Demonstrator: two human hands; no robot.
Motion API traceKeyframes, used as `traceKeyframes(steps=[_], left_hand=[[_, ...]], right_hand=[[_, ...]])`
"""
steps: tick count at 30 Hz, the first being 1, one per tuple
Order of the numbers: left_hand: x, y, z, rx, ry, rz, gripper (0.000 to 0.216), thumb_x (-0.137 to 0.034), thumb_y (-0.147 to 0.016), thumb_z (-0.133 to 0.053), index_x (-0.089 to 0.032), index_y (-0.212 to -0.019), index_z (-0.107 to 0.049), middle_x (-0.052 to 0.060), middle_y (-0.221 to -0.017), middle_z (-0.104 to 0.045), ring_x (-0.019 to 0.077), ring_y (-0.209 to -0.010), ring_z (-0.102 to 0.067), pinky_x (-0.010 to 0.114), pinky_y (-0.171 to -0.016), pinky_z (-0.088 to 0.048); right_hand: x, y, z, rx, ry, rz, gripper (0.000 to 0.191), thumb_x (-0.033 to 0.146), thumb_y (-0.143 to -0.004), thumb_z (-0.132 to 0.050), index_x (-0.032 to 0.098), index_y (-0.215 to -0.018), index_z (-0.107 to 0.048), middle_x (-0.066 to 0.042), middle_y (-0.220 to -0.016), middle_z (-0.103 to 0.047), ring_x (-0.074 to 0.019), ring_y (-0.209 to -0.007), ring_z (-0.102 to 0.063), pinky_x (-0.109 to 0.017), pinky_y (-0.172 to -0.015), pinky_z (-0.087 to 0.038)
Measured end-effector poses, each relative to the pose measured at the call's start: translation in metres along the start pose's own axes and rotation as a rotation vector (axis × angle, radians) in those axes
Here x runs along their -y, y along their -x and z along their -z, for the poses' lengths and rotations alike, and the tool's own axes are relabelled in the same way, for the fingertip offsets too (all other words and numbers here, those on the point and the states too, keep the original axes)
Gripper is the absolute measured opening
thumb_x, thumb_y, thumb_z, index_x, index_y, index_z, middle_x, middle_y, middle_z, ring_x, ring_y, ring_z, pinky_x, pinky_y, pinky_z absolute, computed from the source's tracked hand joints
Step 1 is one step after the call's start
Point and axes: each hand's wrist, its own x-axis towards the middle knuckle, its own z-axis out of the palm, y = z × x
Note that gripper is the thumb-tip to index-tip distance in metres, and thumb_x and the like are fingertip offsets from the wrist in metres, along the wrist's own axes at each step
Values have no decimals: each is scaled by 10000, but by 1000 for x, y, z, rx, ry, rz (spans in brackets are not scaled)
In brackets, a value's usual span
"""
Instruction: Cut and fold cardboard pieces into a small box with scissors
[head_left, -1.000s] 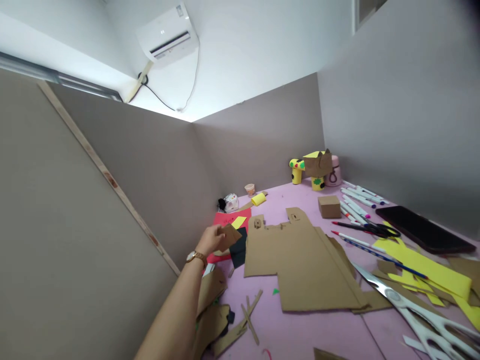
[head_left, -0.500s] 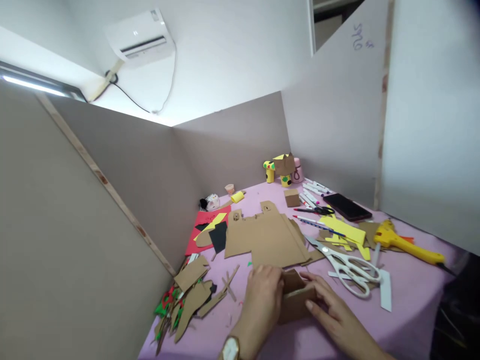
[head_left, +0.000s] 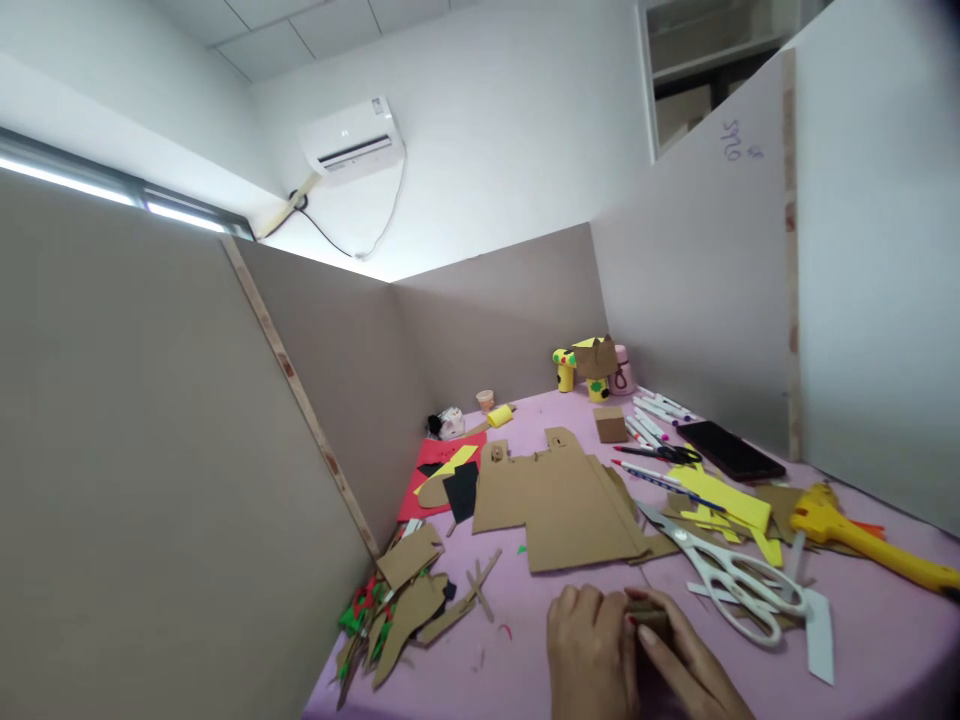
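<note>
Both hands meet at the front of the pink-covered table around a small folded cardboard piece. My left hand is closed, its knuckles up and its fingers against the left side of the piece. My right hand grips it from the right, thumb in front and fingers behind. Most of the cardboard is hidden by the hands, so its full shape cannot be made out. Just beyond lies a large flat cardboard sheet with two rounded tabs. White-handled scissors rest to the right of my right hand.
Cardboard offcuts heap at the left. A yellow glue gun, a phone, markers and yellow paper strips lie right. A small cardboard box and decorated yellow mushroom shapes stand farther back. Grey partitions enclose the table.
The view has tilted up and shifted. My hands have come closer together over the cardboard piece, which showed as an open folded form before and is now mostly covered.
</note>
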Motion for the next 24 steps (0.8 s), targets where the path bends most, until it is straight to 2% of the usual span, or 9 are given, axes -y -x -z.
traceKeyframes(steps=[3, 7, 12, 15, 17, 19, 21, 24], left_hand=[[-2, 5, -4, -84, 38, 31, 195, -176, -840, -424, -240, -910, -595, 79, -757, -613, 226, -707, -502, 368, -623, -343], [-2, 10, -8, -135, 132, 54, 216, -173, -844, -416, -254, -980, -562, 79, -791, -631, 231, -720, -505, 383, -665, -366], [-3, 10, -2, -107, 343, 128, 165, -215, -855, -417, -248, -772, -556, 76, -738, -622, 217, -717, -517, 360, -648, -384], [1, 5, 6, -91, 580, 221, 202, -285, -859, -423, -237, -761, -593, 75, -774, -621, 214, -773, -549, 347, -700, -411], [10, 1, 9, -170, 820, 429, 172, -325, -828, -475, -226, -815, -616, 81, -900, -631, 220, -913, -558, 328, -811, -412], [24, -3, 8, -307, 1060, 773, 192, -337, -756, -572, -228, -911, -607, 72, -1085, -606, 219, -1100, -500, 285, -912, -376], [40, -6, 5, -350, 1123, 972, 291, -359, -782, -520, -260, -1056, -528, 64, -1201, -550, 202, -1159, -474, 283, -879, -410], [60, -9, -2, -318, 1193, 1167, 264, -367, -814, -479, -266, -1058, -489, 83, -1259, -494, 204, -1079, -537, 295, -740, -481]], right_hand=[[3, 1, 3, 41, -15, 27, 313, 420, -843, -497, 219, -1075, -561, -87, -1094, -677, -246, -1123, -560, -279, -882, -497], [7, 1, 0, 42, -3, 43, 305, 432, -842, -499, 208, -1027, -591, -86, -1034, -692, -247, -1080, -582, -269, -851, -504], [13, 0, -1, 21, 50, 35, 287, 467, -821, -508, 211, -812, -637, -32, -788, -693, -218, -817, -641, -242, -719, -527], [17, 0, -1, 16, 75, 14, 308, 495, -815, -491, 219, -784, -626, -9, -712, -662, -206, -750, -627, -221, -669, -517], [20, 1, -1, 16, 103, 7, 324, 506, -819, -469, 224, -744, -609, -1, -686, -643, -200, -719, -615, -210, -640, -506], [23, 3, -1, -5, 137, 11, 336, 511, -822, -453, 226, -699, -581, 7, -668, -620, -190, -681, -595, -201, -602, -490], [25, 5, -2, -18, 160, 20, 337, 510, -826, -443, 226, -688, -564, 13, -660, -602, -184, -663, -581, -198, -584, -476], [27, 7, -2, -16, 167, 21, 341, 513, -827, -433, 226, -690, -558, 15, -658, -600, -182, -657, -580, -200, -587, -470]])
